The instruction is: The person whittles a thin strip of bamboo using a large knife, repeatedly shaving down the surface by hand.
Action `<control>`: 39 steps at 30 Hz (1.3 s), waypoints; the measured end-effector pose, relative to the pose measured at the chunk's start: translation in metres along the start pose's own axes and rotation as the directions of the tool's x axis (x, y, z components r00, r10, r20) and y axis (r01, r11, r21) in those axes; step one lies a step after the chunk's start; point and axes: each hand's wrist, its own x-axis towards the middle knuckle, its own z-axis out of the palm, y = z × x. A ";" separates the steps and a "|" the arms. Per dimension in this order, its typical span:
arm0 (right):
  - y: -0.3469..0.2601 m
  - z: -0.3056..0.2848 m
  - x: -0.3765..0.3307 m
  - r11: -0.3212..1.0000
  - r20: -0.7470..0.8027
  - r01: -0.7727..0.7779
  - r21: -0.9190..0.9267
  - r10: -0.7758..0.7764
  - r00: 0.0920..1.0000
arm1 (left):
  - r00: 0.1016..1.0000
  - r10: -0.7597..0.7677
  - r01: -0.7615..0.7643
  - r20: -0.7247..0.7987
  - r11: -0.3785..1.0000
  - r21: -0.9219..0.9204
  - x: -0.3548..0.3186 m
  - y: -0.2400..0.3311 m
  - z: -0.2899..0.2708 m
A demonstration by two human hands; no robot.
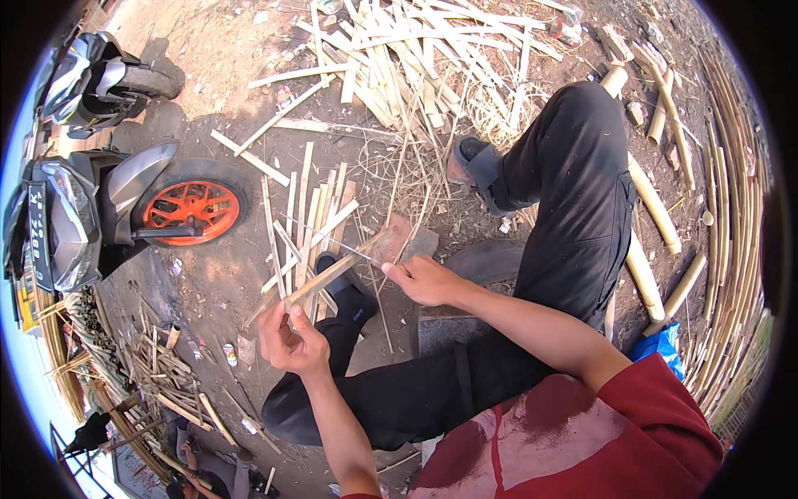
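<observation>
My left hand (293,337) is closed around the near end of a split bamboo strip (322,279), which slants up and away to the right. In my right hand (426,281) is a knife, gripped by its handle, which my fingers mostly hide. Its thin blade (337,238) looks nearly edge-on and crosses the strip toward the upper left; I cannot tell whether it touches. The strip's far end lies over a reddish-brown block (411,236) between my feet. Several cut bamboo strips (309,204) lie on the ground just past my left hand.
A large heap of split bamboo (416,54) spreads ahead. Bamboo poles (652,208) lie to the right. Two motorbikes stand at left, the nearer with an orange wheel (191,212). A can (230,355) and bamboo offcuts (162,378) lie at lower left, near another person (212,482).
</observation>
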 end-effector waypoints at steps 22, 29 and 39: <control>0.042 -0.001 0.013 0.973 -0.025 -0.224 -0.055 0.223 0.975 | 0.997 -0.003 0.010 -0.075 0.997 0.083 -0.009 -0.003 0.000; -0.031 0.008 0.014 0.993 0.053 0.111 -0.051 -0.109 0.993 | 0.992 -0.089 0.095 -0.089 0.993 0.067 -0.014 -0.015 -0.006; -0.018 0.007 0.011 0.990 0.022 0.116 -0.078 -0.115 0.993 | 0.982 -0.187 0.172 -0.029 0.945 -0.277 -0.009 -0.002 -0.003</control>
